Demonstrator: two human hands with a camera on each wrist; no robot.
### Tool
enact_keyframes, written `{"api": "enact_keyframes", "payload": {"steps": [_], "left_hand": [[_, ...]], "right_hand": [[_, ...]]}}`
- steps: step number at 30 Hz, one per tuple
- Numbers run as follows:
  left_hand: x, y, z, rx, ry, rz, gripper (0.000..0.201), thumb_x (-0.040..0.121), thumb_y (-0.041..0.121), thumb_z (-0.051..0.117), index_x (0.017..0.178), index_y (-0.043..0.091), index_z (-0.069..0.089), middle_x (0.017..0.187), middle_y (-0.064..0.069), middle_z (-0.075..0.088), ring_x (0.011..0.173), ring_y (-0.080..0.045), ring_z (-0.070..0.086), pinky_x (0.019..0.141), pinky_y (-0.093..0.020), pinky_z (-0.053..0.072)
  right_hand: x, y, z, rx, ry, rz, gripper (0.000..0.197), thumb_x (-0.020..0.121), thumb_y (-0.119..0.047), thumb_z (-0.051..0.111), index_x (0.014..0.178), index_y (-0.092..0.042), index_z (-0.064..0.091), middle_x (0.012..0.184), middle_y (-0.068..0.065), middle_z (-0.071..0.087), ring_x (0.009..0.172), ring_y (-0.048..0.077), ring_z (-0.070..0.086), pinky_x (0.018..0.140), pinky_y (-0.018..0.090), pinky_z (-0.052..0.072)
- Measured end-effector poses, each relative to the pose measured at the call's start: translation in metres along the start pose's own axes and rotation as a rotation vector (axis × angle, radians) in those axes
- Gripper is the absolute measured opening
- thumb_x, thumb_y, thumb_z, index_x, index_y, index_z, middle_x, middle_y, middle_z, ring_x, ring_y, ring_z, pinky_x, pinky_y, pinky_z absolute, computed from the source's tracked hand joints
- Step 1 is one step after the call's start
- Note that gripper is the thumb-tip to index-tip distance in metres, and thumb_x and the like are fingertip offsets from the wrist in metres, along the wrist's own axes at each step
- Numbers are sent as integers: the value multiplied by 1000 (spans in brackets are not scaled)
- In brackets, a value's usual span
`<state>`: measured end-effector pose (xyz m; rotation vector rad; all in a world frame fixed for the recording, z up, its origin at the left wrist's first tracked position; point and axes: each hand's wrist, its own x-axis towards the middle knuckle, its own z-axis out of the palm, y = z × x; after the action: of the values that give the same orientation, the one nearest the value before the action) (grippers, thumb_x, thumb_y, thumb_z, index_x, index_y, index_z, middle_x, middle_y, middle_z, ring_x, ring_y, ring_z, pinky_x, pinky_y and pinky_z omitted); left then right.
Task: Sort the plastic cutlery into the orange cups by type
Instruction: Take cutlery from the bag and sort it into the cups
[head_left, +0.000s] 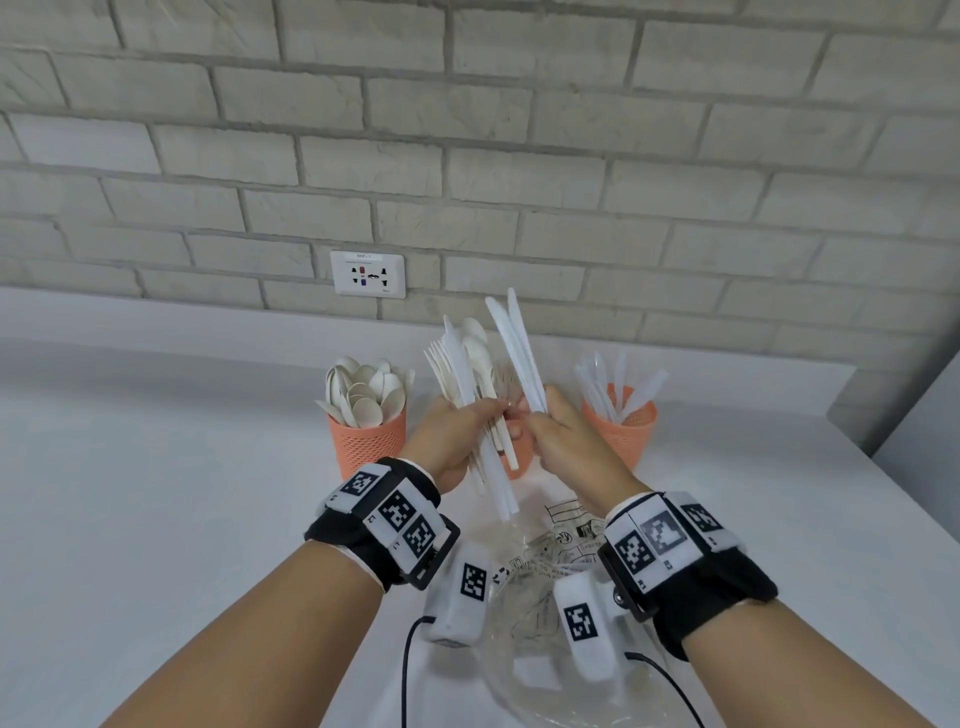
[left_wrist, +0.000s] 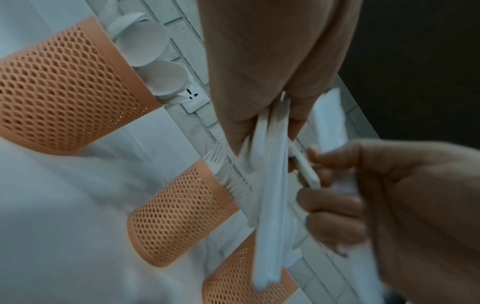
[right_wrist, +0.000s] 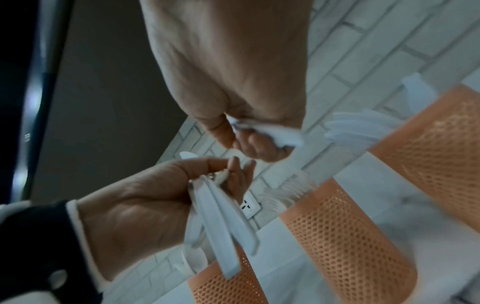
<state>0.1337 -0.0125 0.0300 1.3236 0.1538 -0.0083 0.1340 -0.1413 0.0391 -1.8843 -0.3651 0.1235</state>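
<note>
My left hand (head_left: 470, 421) grips a mixed bundle of white plastic cutlery (head_left: 462, 374), forks, spoons and knives fanned upward, handles (left_wrist: 270, 205) hanging below the fist. My right hand (head_left: 545, 423) pinches two white knives (head_left: 514, 348) just right of the bundle, almost touching my left hand's fingers. Three orange mesh cups stand behind on the table. The left cup (head_left: 366, 441) is full of spoons, the right cup (head_left: 621, 431) holds knives. The middle cup (left_wrist: 179, 216) holds forks and is mostly hidden behind my hands in the head view.
A crumpled clear plastic bag (head_left: 561, 561) lies on the white table (head_left: 156, 493) under my wrists. A brick wall with a white socket (head_left: 368, 274) runs behind the cups. The table edge (head_left: 883, 467) drops off at the right.
</note>
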Motion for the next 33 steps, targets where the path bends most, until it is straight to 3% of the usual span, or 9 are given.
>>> {"api": "enact_keyframes", "payload": {"steps": [4, 7, 11, 14, 16, 19, 22, 26, 33], "left_hand": [[0, 0, 1, 30, -6, 8, 12, 90, -1, 52, 95, 0, 63, 82, -16, 64, 66, -21, 64, 57, -29, 56], [3, 4, 3, -65, -23, -29, 17, 91, 1, 48, 81, 4, 61, 73, -10, 64, 62, -16, 65, 55, -25, 56], [5, 11, 6, -221, -53, -41, 33, 96, 31, 47, 79, 6, 58, 62, -5, 64, 60, -15, 65, 57, -26, 57], [5, 11, 11, -178, -32, -44, 33, 95, 30, 51, 72, 8, 57, 54, -3, 62, 47, -11, 62, 45, -22, 52], [5, 8, 15, -174, -41, -44, 28, 94, 29, 52, 78, 6, 59, 63, -4, 65, 58, -13, 65, 54, -24, 56], [7, 1, 16, -99, -103, -64, 29, 96, 29, 49, 91, 4, 63, 88, -15, 65, 80, -25, 64, 73, -37, 55], [5, -5, 19, -50, -174, -77, 34, 94, 36, 50, 101, 5, 61, 94, -18, 62, 81, -29, 62, 73, -41, 53], [6, -6, 23, 9, -191, -79, 53, 90, 52, 49, 109, 3, 60, 88, -15, 65, 73, -27, 66, 62, -36, 54], [9, -10, 27, -17, -169, -63, 32, 93, 36, 52, 92, 6, 63, 55, -6, 54, 44, -14, 53, 52, -30, 51]], "right_hand": [[-3, -9, 6, -68, 14, -148, 6, 89, -17, 55, 90, -23, 56, 88, 9, 59, 78, 17, 61, 71, 29, 51], [-1, -6, 9, -145, -12, -129, 20, 78, -4, 59, 82, -23, 55, 81, 4, 53, 65, 12, 53, 63, 23, 44], [-2, -2, 8, -138, 44, -171, 15, 77, -18, 73, 87, -14, 62, 79, 8, 58, 71, 16, 58, 70, 30, 51], [-1, -3, 10, -158, 66, -182, 21, 76, -19, 74, 89, -6, 64, 76, 10, 57, 71, 20, 60, 70, 31, 52], [-1, -4, 8, -202, 49, -175, 14, 79, -16, 70, 87, -6, 64, 78, 12, 60, 73, 21, 62, 72, 32, 54], [-4, -6, 0, -162, -39, -118, 8, 86, -14, 62, 78, -13, 63, 72, 5, 62, 63, 3, 62, 57, 16, 47], [-7, -5, -7, -83, -106, -16, 20, 90, -9, 53, 73, -21, 56, 63, -2, 52, 43, -5, 51, 45, 6, 35], [-8, 2, -6, 11, -116, 67, 11, 94, -19, 48, 92, -24, 58, 76, 11, 61, 66, 19, 61, 62, 28, 49], [-6, 5, -17, 198, -49, 110, 18, 97, -20, 48, 95, -9, 61, 67, 4, 54, 51, 6, 58, 49, 17, 48]]}}
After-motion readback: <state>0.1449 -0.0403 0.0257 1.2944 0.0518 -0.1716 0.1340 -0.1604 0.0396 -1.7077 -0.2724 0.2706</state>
